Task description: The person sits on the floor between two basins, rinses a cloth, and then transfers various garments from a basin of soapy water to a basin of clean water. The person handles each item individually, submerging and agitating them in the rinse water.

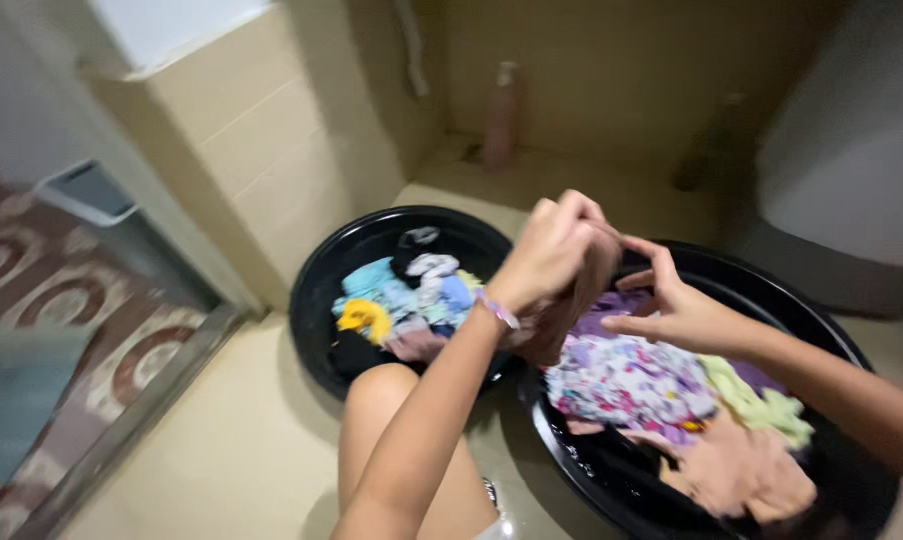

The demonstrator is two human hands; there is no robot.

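Both hands wringing a pinkish-brown garment (571,310) over the right black basin (841,340).
L hand (551,250) fisted tight on cloth, R hand (676,310) pinching w/ fingers narrow; loose grip may drop it, splashing the tiled floor (241,440) beside the left basin (316,280).

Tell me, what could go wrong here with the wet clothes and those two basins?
The pinkish cloth gripped by the left hand and right hand hangs near the gap between the right basin and the left basin, so it may drip onto the tiled floor and make it slippery. The right basin looks heaped; a garment near its edge might slide out.
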